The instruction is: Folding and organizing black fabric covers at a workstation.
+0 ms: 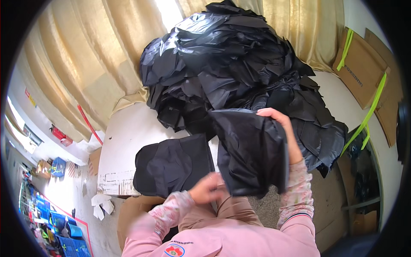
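Note:
My right hand [277,124] grips a black bag-like piece [250,150] of thin, creased material by its upper right edge, thumb on top, and holds it raised in front of me. Close to the lower left edge of that piece is my left hand [207,188], smeared by motion; whether it touches the piece I cannot tell. A flat stack of similar black pieces [171,165] lies on the white table [124,132] to the left. Behind, a large heap of loose black pieces [231,64] rises toward the curtains and runs down to the right.
Yellow curtains [98,55] hang behind the table. An open cardboard box [128,214] stands below the table's front edge on the left. Flattened cardboard [361,68] with bright green straps [366,120] leans at the right. Blue bins [72,231] stand on the far left floor.

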Demonstrator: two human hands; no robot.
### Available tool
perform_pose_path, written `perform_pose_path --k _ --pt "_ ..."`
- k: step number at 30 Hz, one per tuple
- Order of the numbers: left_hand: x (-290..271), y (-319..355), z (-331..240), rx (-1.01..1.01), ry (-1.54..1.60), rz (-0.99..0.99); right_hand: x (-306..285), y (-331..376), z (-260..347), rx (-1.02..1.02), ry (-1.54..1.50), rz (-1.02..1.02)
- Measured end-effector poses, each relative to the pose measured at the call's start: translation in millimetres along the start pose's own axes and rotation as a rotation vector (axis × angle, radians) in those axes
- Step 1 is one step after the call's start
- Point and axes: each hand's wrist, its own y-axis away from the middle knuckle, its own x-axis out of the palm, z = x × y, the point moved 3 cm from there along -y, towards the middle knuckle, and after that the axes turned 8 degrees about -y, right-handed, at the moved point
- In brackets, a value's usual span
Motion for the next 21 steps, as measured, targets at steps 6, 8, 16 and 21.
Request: perform_pose_path --k 6,8,16,21 --pt "-115.9 -25.6 33.6 -0.279 0.322 -0.703 20.5 6.2 31.5 -0.016 0.027 0.345" --pt "-123.3 -47.0 18.5 -0.13 0.283 -0.615 21.8 10.1 26.1 0.045 -0.052 0.362" --pt "-90.6 -50.4 39.8 -0.215 0.657 -0.451 -42.6 21.1 -13.2 -0.024 1.574 0.097" --pt "-92.1 -64.4 -11.1 -0.166 0.854 -0.725 41.4 66.8 -33.2 -0.025 0.63 -0.078"
